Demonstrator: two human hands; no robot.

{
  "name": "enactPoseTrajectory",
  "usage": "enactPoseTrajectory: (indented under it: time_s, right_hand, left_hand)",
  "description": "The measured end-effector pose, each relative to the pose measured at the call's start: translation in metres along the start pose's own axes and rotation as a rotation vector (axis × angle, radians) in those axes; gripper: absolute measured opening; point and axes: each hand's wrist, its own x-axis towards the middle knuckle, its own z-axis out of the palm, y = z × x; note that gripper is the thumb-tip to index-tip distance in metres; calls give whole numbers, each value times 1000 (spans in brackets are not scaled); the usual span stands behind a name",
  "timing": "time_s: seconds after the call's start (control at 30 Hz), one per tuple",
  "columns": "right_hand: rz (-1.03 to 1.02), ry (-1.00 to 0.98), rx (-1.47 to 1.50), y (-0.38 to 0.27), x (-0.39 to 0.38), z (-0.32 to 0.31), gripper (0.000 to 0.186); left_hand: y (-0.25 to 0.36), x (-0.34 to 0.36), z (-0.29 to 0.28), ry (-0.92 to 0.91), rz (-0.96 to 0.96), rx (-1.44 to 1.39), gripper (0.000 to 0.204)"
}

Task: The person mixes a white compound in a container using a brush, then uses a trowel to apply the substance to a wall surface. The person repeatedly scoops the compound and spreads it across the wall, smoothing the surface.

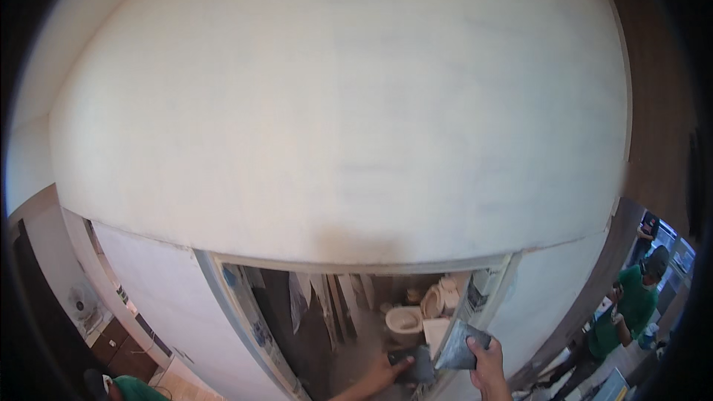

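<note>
Low in the view, my left hand (388,373) is closed round the dark handle of a putty knife (422,365). My right hand (488,366) grips a second, wider putty knife (454,350), its grey blade tilted up and to the left. The two blades are close together, in front of the doorway; I cannot tell whether they touch. Above them spreads a large pale wall (342,119) with faint grey streaks and a brownish smudge near its lower edge. The blades look apart from this wall.
Below the wall is a door frame (356,261), and through it a toilet (405,321) and leaning boards (330,304). A person in green (635,301) stands at the right, another person is farther back. A green sleeve (137,388) shows lower left, near a fan (83,301).
</note>
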Motion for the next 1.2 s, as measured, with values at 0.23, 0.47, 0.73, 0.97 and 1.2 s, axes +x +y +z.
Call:
enactPoseTrajectory:
  time_s: [0.23,0.47,0.73,0.97,1.2]
  right_hand:
    - [132,-385,-137,50,-11,-5,45]
    - [-106,-282,-323,54,-27,9,49]
    - [408,-290,-592,21,-31,21,60]
    - [-183,-194,-778,-38,-32,35,57]
    - [-328,-186,-483,1,-33,48,48]
  left_hand:
    - [-26,-8,5,-433,-532,-838,35]
    - [-2,-28,30,-32,-348,-950,34]
    - [-30,-8,9,-185,-284,-1227,34]
    - [-31,-11,14,108,106,-866,33]
    - [2,-27,35,149,168,-767,36]
